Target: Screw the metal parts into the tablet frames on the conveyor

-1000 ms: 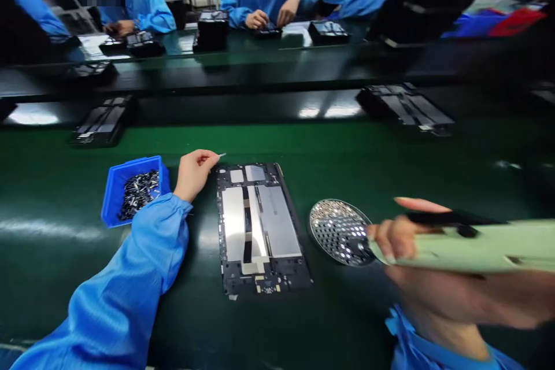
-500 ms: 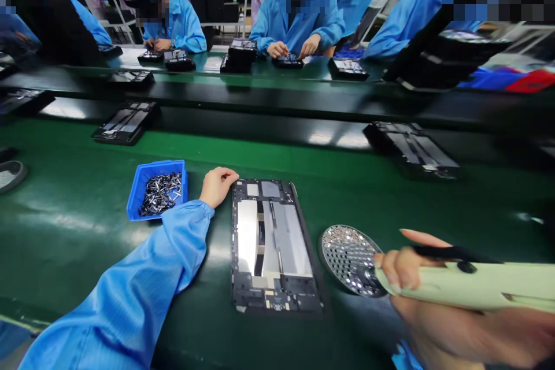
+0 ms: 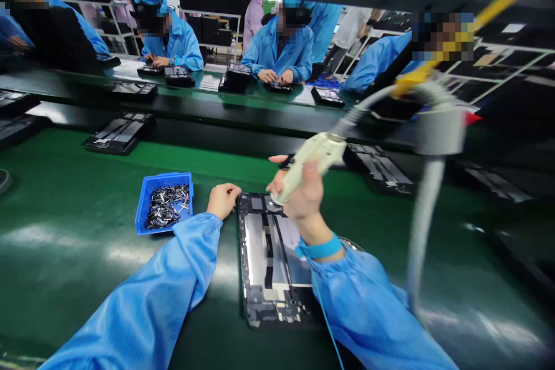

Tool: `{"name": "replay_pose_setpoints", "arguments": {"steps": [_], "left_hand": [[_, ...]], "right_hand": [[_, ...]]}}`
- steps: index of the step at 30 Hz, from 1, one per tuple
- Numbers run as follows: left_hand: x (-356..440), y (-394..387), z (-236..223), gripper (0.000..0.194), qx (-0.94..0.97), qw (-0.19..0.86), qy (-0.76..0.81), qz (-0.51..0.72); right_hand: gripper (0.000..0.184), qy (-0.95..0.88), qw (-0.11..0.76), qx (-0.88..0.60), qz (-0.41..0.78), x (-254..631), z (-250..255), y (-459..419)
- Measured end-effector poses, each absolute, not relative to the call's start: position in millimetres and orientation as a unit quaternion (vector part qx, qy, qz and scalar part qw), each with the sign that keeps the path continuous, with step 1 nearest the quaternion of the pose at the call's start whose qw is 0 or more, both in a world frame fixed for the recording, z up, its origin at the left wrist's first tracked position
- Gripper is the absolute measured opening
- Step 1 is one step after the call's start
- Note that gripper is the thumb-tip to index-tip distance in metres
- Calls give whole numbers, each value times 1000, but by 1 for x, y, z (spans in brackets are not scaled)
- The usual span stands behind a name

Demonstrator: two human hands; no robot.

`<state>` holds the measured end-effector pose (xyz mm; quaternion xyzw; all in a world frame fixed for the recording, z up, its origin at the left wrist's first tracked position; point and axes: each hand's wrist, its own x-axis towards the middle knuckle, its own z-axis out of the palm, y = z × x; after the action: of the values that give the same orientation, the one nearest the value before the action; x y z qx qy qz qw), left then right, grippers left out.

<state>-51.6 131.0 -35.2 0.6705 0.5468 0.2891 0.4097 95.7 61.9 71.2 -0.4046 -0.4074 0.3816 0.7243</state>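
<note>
An opened tablet back point(image 3: 269, 254) lies flat on the green belt point(image 3: 87, 231) in front of me. My left hand point(image 3: 222, 200) rests with curled fingers at its top left corner; what it pinches is too small to see. My right hand point(image 3: 299, 193) grips a pale green electric screwdriver point(image 3: 310, 162), tip down at the tablet's top edge. A blue bin of small metal parts point(image 3: 165, 202) sits just left of my left hand.
The screwdriver's grey hose and yellow cable point(image 3: 427, 144) hang at the right. More tablet frames point(image 3: 119, 132) point(image 3: 377, 167) lie further along the belt. Several people in blue coats point(image 3: 280, 46) work at the far bench. A round screw dish point(image 3: 353, 243) peeks out behind my right sleeve.
My right hand swung the screwdriver from the screw dish at the right up to the tablet's top edge. My left hand stayed at the top left corner. The view tilted upward.
</note>
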Motion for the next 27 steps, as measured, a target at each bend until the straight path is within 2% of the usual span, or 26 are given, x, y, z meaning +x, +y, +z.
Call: {"name": "replay_pose_setpoints", "arguments": {"steps": [5, 10, 19, 27], "left_hand": [[-50, 130, -37, 19, 671, 408, 547, 291], [-49, 128, -37, 20, 675, 406, 545, 288], [-48, 126, -38, 22, 675, 407, 546, 284], [-51, 128, -36, 21, 680, 386, 545, 303]], "right_hand": [[70, -429, 720, -419, 349, 61, 46, 110], [68, -428, 720, -424, 345, 56, 28, 122], [65, -421, 713, -428, 362, 53, 24, 123], [70, -427, 699, -433, 376, 44, 28, 127]]}}
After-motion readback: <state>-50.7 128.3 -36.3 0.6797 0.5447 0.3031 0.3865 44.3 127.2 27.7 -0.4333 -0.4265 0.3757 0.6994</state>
